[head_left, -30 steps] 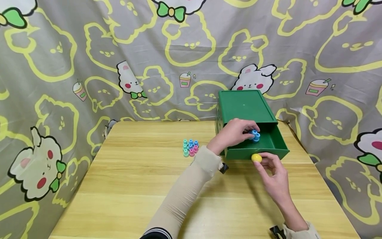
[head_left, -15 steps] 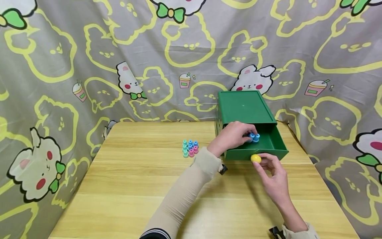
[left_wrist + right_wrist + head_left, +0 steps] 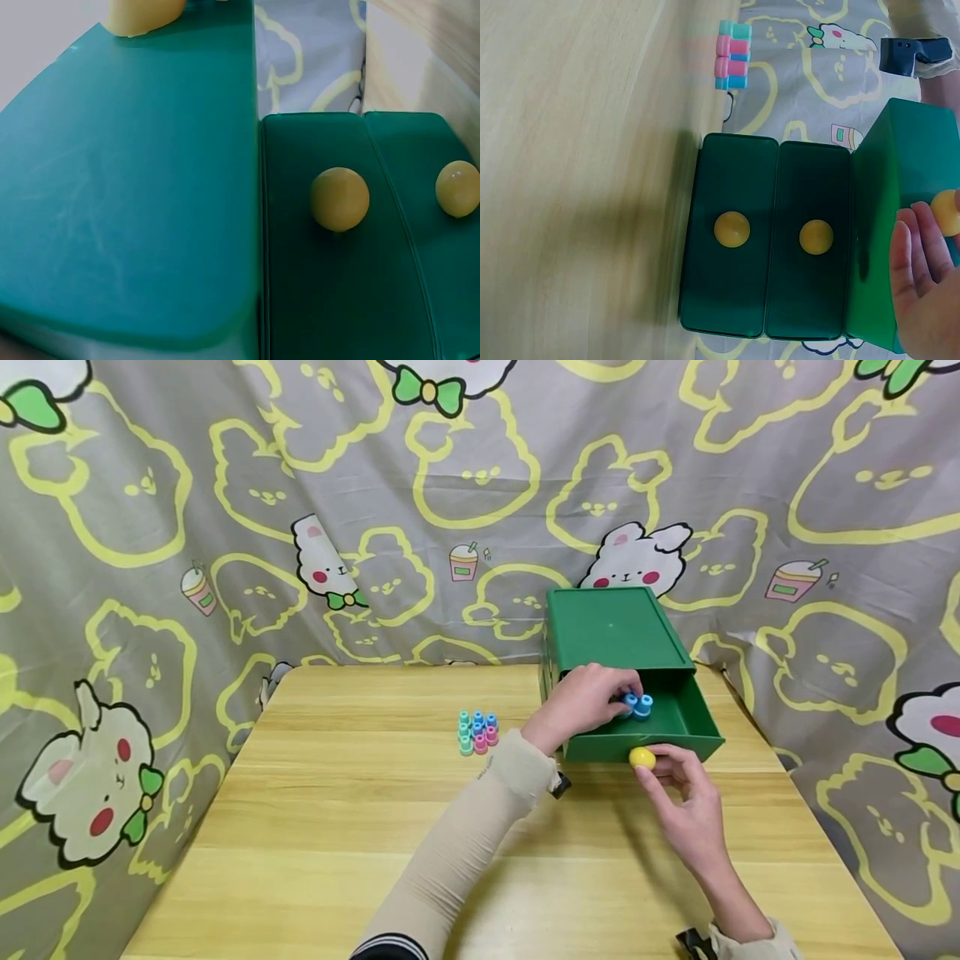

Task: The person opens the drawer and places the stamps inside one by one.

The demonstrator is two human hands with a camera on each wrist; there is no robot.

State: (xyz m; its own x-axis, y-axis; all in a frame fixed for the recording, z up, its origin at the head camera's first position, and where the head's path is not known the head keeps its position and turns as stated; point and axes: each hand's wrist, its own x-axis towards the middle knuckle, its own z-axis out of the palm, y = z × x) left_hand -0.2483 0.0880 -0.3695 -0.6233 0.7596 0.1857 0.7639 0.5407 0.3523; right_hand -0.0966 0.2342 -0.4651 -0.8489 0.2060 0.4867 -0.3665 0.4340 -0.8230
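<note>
A green drawer cabinet (image 3: 618,627) stands at the right of the table, its top drawer (image 3: 693,714) pulled out. My right hand (image 3: 693,814) pinches the drawer's round yellow knob (image 3: 642,758) between thumb and fingers; the right wrist view also has this hand (image 3: 930,292) at the knob (image 3: 946,214). Inside the drawer, my left hand (image 3: 585,695) has its thumb and fingers curled at a small blue flared-base piece (image 3: 630,703), partly hidden. Another blue piece (image 3: 643,707) stands beside it. The left wrist view shows the green drawer front (image 3: 135,187) but not the left hand's fingers.
Left of the cabinet, several small teal, blue and pink pieces (image 3: 478,732) stand grouped in rows on the wooden table (image 3: 337,827). Two lower drawers with yellow knobs (image 3: 732,229) are closed. A patterned curtain (image 3: 375,485) hangs behind the table.
The blue pieces at my left hand have gone from tilted and bunched to more upright, side by side. My left hand has shifted slightly down and left; the right keeps its hold on the knob.
</note>
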